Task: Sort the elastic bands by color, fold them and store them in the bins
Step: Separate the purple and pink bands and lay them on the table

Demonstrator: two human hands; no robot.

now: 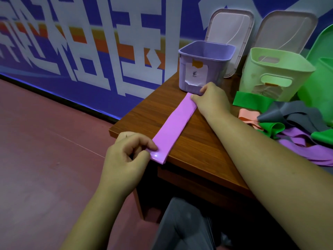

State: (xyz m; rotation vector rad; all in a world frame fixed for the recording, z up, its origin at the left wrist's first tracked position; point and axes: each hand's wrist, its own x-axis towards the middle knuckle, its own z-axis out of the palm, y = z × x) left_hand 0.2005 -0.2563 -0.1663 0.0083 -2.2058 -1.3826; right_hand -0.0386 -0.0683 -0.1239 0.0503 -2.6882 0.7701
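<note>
— What is the person wearing on the arms?
— Nothing: the left hand [124, 156] and right hand [210, 98] are bare, and both forearms show no sleeves, watch or rings.
— And lower down?
— Dark grey trousers [182, 226], plain fabric with soft folds over the knee.

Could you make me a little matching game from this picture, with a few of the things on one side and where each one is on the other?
Things:
1. flat purple elastic band
2. purple plastic bin
3. pale green plastic bin
4. grey elastic band

Places:
A. in the tangled pile at the right
B. stretched between both hands
C. right of the purple bin
D. just beyond the right hand

Pairs: 1-B, 2-D, 3-C, 4-A
</note>
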